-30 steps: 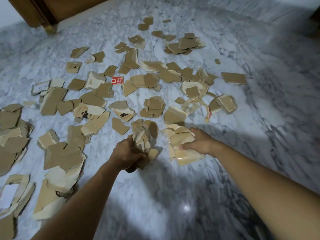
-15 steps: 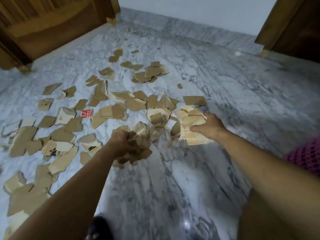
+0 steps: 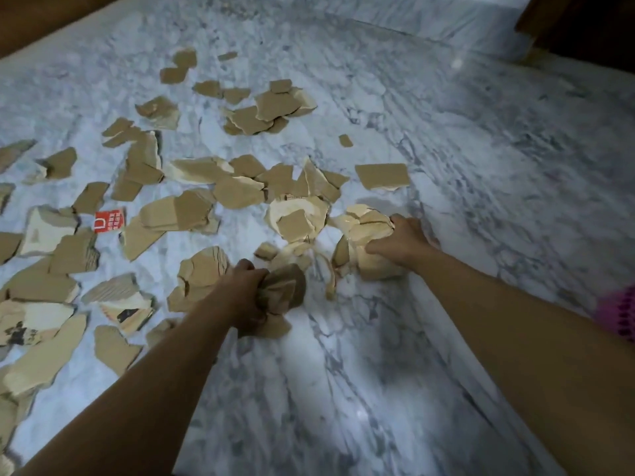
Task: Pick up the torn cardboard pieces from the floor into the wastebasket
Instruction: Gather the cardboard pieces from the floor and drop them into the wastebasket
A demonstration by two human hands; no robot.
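Note:
Several torn brown cardboard pieces (image 3: 237,190) lie scattered over the marble floor (image 3: 378,372), mostly at the left and centre. My left hand (image 3: 245,290) grips a crumpled bunch of brown cardboard pieces (image 3: 285,290) near the middle of the view. Further right, my right hand (image 3: 402,240) grips a pale bundle of cardboard pieces (image 3: 369,235). A pink mesh wastebasket (image 3: 618,314) shows only as a sliver at the right edge, behind my right forearm.
One small red printed scrap (image 3: 109,220) lies among the pieces at the left. Dark wooden furniture or door edges stand at the top left (image 3: 41,15) and top right (image 3: 584,22). Bare marble stretches across the right and the foreground.
Both hands hold the same bunches as before. The view tipped up and then down again, and the pink wastebasket came into sight at the right edge.

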